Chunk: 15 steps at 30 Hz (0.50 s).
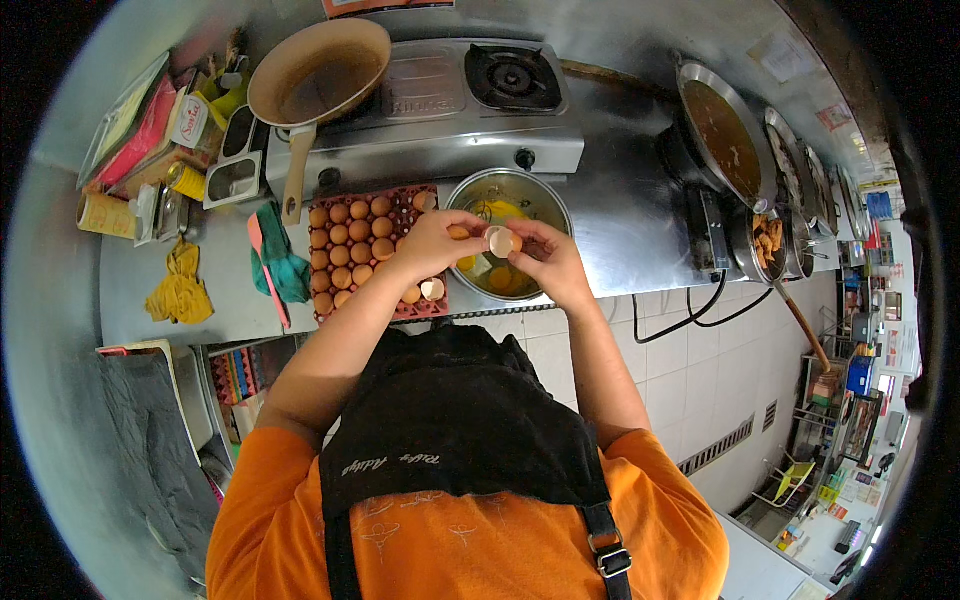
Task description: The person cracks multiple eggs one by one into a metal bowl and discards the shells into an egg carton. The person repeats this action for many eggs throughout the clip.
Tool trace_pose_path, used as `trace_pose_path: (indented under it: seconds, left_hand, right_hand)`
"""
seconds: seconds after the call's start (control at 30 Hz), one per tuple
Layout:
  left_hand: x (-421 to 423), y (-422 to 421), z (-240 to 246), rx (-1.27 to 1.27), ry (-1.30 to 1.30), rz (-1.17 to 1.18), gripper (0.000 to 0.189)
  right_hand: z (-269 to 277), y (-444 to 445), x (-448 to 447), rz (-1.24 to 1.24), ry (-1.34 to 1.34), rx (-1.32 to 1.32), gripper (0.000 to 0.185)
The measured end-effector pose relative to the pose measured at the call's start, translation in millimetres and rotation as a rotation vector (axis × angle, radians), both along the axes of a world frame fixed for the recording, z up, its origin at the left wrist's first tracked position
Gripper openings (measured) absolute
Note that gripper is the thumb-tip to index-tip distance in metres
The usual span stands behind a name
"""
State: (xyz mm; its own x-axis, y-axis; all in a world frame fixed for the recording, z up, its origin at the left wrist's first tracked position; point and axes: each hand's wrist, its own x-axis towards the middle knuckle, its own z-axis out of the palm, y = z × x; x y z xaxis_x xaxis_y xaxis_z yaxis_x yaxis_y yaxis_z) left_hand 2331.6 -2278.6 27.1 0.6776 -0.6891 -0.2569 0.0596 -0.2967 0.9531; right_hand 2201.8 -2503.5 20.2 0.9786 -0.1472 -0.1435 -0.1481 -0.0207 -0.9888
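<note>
Over a round stainless steel bowl (pixel 564 208), both my hands hold pieces of brown egg. Between the thumb and fingers of my left hand (pixel 431 246) is a brown eggshell (pixel 458 233); how much of it is whole cannot be seen. My right hand (pixel 553 259) grips a cracked eggshell (pixel 500 242), its pale inside showing. Raw eggs with yellow yolks (pixel 501 279) lie in the bowl, and a wire whisk (pixel 481 211) rests in it. Left of the bowl stands a reddish egg tray (pixel 411 212) with several brown eggs (pixel 360 230). An empty shell (pixel 433 289) sits at its near right corner.
A gas stove (pixel 450 142) backs the counter, with a tan frying pan (pixel 322 75) on its left. A pink spatula (pixel 266 262) overlaps a green cloth (pixel 285 259); a yellow cloth (pixel 180 289) lies farther left. At right stands a large pan of brown liquid (pixel 720 135).
</note>
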Motion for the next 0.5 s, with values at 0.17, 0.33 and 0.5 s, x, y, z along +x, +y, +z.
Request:
trace_pose_path:
  seconds: [0.17, 0.33, 0.5]
  left_hand:
    - [3.3, 0.9, -7.4, -0.121, 0.458, 0.045, 0.038]
    - [5.7, -0.3, -16.2, -0.186, 0.614, 0.09, 0.031]
    - [-2.4, -3.2, -9.9, -0.305, 0.734, 0.062, 0.027]
  right_hand:
    - [1.1, -5.8, -3.0, 0.033, 0.013, 0.07, 0.05]
    - [8.6, -15.8, -1.0, -0.067, 0.052, 0.088, 0.05]
    - [15.5, 3.8, 2.7, -0.101, -0.068, 0.17, 0.052]
